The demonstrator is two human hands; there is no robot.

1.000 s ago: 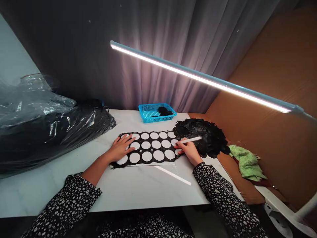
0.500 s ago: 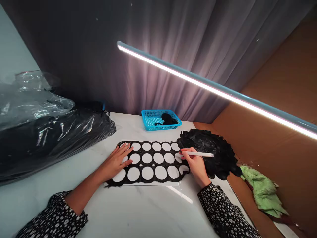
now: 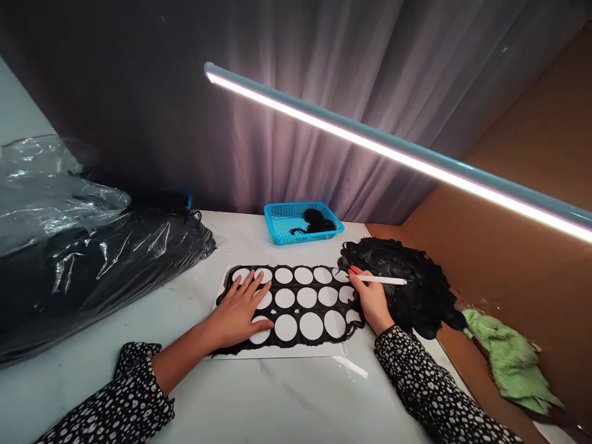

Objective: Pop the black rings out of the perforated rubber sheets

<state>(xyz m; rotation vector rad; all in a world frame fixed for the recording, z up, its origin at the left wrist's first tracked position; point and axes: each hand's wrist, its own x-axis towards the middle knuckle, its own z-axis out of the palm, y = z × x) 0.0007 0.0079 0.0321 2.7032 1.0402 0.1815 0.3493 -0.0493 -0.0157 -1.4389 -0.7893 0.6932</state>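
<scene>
The right hand (image 3: 372,301), clamped on the tool (image 3: 383,280), aims it left along the sheet (image 3: 295,287) from its right end; the left hand (image 3: 237,313) lies fingers apart opposite.

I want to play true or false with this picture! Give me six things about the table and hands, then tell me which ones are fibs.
1. The left hand lies spread on a black sheet with white circles. True.
2. The right hand is empty. False: it holds a slim white stick.
3. The basket at the back is red. False: it is blue.
4. The basket has some black pieces in it. True.
5. The long lamp is switched off. False: it is glowing brightly.
6. A green cloth lies to the right of the black pile. True.
</scene>
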